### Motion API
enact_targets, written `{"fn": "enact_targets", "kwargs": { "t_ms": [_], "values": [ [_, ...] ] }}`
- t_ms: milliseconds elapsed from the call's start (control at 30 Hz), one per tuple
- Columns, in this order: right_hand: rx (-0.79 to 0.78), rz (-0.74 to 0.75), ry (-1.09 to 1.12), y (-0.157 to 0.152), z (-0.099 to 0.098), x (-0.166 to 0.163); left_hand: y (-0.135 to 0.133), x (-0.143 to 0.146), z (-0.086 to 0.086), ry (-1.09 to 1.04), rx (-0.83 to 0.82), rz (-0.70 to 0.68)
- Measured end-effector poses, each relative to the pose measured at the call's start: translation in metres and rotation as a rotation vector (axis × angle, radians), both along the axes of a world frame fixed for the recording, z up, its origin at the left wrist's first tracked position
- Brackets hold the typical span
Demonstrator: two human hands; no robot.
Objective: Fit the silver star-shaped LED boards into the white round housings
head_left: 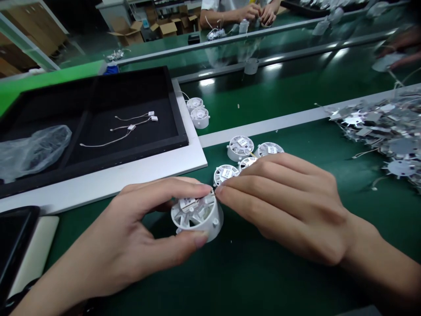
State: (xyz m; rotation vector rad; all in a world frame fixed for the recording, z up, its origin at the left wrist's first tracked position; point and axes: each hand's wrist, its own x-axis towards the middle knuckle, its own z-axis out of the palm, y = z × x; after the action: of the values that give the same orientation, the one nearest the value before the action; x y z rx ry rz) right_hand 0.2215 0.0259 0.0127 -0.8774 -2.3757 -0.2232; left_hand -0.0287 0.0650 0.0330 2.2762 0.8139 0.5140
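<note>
My left hand (138,232) grips a round white plastic fan housing (200,221), thumb on the near side and fingers over the far edge. Inside its ring are spokes and a small labelled square piece. Bent over from the right, my right hand (296,206) has its fingers pressed together, the tips at the housing's upper right rim. Whatever those tips may pinch is hidden. Just beyond stand several similar white housings, among them one (240,148) with a label and another (225,174) close to my right fingertips; my hand partly covers the group.
A black tray (131,151) at left holds several small wired pieces (131,127) and a clear plastic bag (36,149). Two more housings (200,117) stand beside it. Silvery parts (394,140) are heaped at right. A co-worker's hands (259,14) work across the bench.
</note>
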Motion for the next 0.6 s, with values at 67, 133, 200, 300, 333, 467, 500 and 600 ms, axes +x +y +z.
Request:
{"fn": "enact_targets", "kwargs": {
  "t_ms": [67, 133, 200, 300, 333, 467, 500, 600],
  "values": [
    [0.021, 0.014, -0.018, 0.000, -0.001, 0.000, 0.001, -0.001, 0.000, -0.007, 0.024, -0.012],
    [0.015, 0.023, -0.035, 0.001, -0.002, 0.001, 0.003, -0.003, -0.002, 0.015, 0.056, -0.033],
    [-0.052, 0.033, -0.016, 0.004, -0.001, 0.003, 0.005, -0.004, -0.006, 0.079, 0.094, -0.058],
    [-0.162, -0.088, 0.156, 0.011, 0.003, 0.015, 0.004, -0.004, -0.016, 0.218, 0.123, -0.083],
    [-0.170, -0.181, 0.228, 0.015, 0.004, 0.020, 0.003, -0.002, -0.019, 0.251, 0.127, -0.095],
    [-0.345, -0.317, 0.173, 0.029, -0.003, 0.042, -0.004, 0.007, -0.028, 0.324, 0.130, -0.257],
    [-0.441, -0.276, 0.075, 0.032, -0.007, 0.046, -0.005, 0.009, -0.030, 0.339, 0.131, -0.301],
    [-0.601, -0.217, -0.171, 0.038, -0.023, 0.051, -0.005, 0.009, -0.033, 0.371, 0.153, -0.339]
  ]
}}
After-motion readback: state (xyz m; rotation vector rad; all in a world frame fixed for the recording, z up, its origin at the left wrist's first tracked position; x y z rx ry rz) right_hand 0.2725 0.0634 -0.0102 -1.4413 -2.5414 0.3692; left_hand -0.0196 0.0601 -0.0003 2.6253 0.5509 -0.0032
